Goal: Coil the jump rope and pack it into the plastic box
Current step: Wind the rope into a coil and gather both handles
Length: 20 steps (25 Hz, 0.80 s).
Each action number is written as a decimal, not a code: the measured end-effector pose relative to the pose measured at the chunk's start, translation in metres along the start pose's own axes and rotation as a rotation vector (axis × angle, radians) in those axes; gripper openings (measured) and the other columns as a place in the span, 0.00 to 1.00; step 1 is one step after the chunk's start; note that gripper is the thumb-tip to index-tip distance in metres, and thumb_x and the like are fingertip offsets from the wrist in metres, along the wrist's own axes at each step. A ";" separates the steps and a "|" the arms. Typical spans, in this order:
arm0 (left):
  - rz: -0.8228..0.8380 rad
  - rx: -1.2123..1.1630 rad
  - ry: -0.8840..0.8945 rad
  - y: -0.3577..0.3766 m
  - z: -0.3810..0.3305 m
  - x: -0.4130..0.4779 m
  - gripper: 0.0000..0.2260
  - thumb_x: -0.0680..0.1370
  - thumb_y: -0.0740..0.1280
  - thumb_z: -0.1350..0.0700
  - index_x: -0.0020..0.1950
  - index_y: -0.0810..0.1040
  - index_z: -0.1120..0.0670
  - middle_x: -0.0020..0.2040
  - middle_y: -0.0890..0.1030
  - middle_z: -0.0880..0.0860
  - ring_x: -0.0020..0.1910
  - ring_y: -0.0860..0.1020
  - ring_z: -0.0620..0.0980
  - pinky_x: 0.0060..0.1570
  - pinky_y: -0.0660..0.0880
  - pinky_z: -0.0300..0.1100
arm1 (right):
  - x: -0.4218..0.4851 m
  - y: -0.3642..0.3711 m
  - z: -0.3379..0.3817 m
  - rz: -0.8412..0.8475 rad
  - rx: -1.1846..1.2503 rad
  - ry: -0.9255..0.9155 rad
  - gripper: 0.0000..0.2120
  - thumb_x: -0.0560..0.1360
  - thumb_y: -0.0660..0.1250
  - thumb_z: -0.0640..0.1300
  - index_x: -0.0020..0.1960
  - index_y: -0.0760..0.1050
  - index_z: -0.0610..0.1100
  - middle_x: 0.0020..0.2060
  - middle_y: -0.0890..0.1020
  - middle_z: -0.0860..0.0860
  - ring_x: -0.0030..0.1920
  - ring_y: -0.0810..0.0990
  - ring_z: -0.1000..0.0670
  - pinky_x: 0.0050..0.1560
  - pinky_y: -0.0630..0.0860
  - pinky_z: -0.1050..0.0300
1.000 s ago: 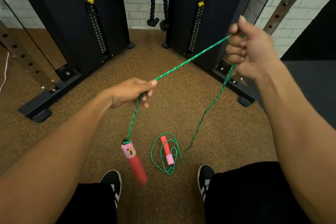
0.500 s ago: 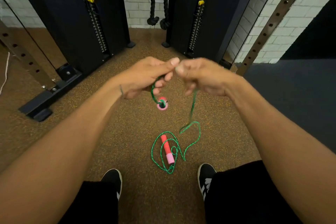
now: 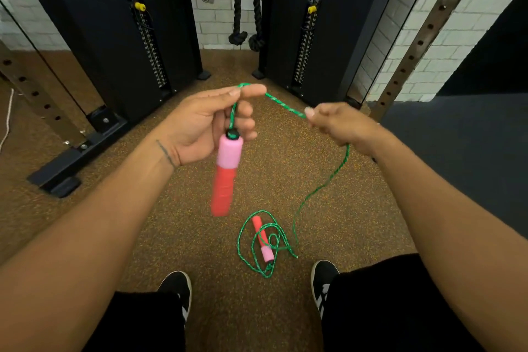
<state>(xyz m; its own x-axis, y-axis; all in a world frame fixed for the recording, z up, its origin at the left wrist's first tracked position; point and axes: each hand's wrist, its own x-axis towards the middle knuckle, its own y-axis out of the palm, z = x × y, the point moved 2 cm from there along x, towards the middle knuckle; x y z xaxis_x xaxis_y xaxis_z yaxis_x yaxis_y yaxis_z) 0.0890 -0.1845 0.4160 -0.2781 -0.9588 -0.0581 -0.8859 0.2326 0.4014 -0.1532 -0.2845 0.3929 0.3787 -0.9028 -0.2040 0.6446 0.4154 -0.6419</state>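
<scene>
Since the earlier frame I have drawn my hands apart and the near handle [image 3: 225, 173] has dropped to hang below my left hand [image 3: 207, 123], whose grip pinches the green rope [image 3: 281, 105] between thumb and forefinger. My right hand [image 3: 337, 127] is closed around the rope. Its remainder trails to the floor [image 3: 143, 223], looped around the second handle [image 3: 262, 238] between my shoes.

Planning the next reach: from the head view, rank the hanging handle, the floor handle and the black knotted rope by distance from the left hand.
1. Hanging handle, dangling just below the left hand.
2. Floor handle, down between the shoes.
3. Black knotted rope, far ahead on the rack.
</scene>
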 end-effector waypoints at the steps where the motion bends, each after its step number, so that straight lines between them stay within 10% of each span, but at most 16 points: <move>1: -0.021 -0.034 0.028 0.002 0.002 0.003 0.17 0.82 0.58 0.58 0.68 0.75 0.59 0.43 0.84 0.51 0.39 0.83 0.47 0.53 0.79 0.50 | -0.002 0.011 0.000 0.102 -0.113 -0.021 0.17 0.81 0.58 0.59 0.46 0.78 0.49 0.37 0.73 0.52 0.34 0.67 0.54 0.31 0.64 0.61; 8: -0.268 0.192 0.022 0.010 0.031 0.020 0.31 0.78 0.58 0.72 0.80 0.55 0.56 0.63 0.82 0.56 0.57 0.83 0.51 0.61 0.75 0.44 | -0.027 0.053 0.045 0.564 -0.140 -0.199 0.14 0.79 0.66 0.54 0.42 0.83 0.47 0.26 0.68 0.55 0.28 0.62 0.54 0.27 0.59 0.60; 20: -0.337 -0.052 0.147 0.009 0.018 0.013 0.19 0.81 0.59 0.69 0.72 0.68 0.63 0.63 0.81 0.59 0.56 0.84 0.47 0.55 0.78 0.36 | -0.043 0.042 0.052 0.637 -0.224 -0.208 0.13 0.77 0.67 0.47 0.36 0.82 0.45 0.27 0.67 0.52 0.32 0.62 0.50 0.35 0.58 0.53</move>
<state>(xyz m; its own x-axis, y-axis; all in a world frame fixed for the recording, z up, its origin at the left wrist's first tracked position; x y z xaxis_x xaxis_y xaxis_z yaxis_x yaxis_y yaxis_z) 0.0705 -0.1922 0.4025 0.0855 -0.9942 -0.0646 -0.8974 -0.1051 0.4285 -0.1075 -0.2220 0.4134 0.7701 -0.4421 -0.4599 0.1113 0.8029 -0.5856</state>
